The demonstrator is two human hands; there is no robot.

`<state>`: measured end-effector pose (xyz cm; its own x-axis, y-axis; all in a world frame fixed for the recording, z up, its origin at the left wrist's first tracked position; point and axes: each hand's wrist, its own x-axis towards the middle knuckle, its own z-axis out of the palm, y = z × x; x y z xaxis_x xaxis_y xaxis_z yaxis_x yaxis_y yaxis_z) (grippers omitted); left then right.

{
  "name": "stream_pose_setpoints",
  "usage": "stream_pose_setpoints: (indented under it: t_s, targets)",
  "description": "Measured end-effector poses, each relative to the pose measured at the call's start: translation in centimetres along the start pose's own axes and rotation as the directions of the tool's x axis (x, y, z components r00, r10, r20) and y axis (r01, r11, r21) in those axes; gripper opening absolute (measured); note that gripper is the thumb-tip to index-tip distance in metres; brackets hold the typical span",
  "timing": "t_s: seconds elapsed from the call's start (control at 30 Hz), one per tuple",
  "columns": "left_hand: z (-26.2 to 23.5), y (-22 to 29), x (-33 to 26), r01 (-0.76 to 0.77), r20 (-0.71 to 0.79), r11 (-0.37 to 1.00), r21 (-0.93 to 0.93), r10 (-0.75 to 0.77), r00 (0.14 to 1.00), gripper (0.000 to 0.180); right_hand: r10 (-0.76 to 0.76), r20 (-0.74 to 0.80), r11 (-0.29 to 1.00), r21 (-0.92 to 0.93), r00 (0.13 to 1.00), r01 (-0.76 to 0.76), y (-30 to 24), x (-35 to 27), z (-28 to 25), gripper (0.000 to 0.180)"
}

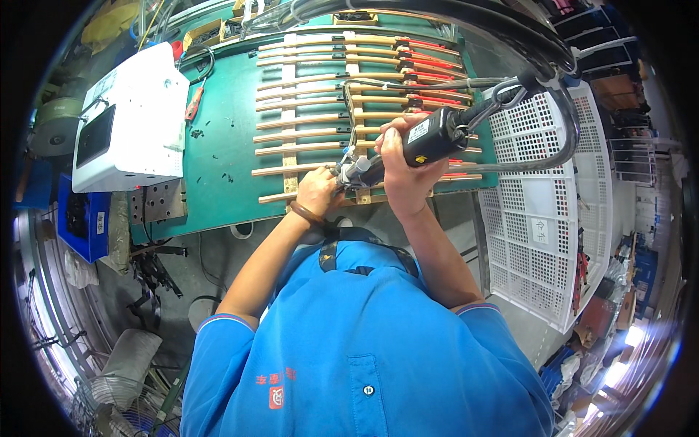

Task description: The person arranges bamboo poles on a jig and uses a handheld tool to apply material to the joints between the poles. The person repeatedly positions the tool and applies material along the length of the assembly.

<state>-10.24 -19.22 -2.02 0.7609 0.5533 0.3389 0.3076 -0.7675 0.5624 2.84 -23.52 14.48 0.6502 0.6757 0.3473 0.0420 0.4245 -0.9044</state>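
Note:
My right hand (408, 175) is wrapped round a black handheld power screwdriver (435, 137), which slants down to the left. A metal fitting (354, 169) with a thin hose is at its front end. My left hand (318, 191) is closed beside that front end, over the nearest of the wooden sticks (273, 172); what its fingertips pinch is hidden. Several such sticks lie in a row across two pale wooden strips (290, 116) on the green table. Small black pieces (339, 76) sit on them mid-length, and red parts (433, 76) show toward their right ends.
A white machine (142, 120) and a red-handled screwdriver (194, 103) are on the left of the green tabletop (218, 197). Below them hangs a blue bin (84, 222). White perforated crates (535, 211) stand at the right. A thick black support arm (510, 29) curves overhead.

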Motion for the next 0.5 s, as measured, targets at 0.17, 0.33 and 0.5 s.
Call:
stream_pose_setpoints:
  t_s: [0.17,0.33,0.5]
  targets:
    - [0.3,0.4,-0.3,0.096,0.013,0.995,-0.002,-0.096,0.995,0.018,-0.019,0.042,1.000,-0.002,0.999,0.019,0.1,0.0,-0.3,0.033]
    - [1.3,0.7,-0.9,0.334,0.025,0.919,-0.210,-0.336,0.941,0.016,0.025,0.015,0.999,0.035,1.000,-0.026,0.3,0.0,-0.5,0.032]
    - [1.7,0.5,-0.9,0.366,0.046,0.909,-0.198,-0.364,0.930,0.016,-0.010,0.030,1.000,-0.009,1.000,0.010,0.4,0.0,-0.5,0.032]
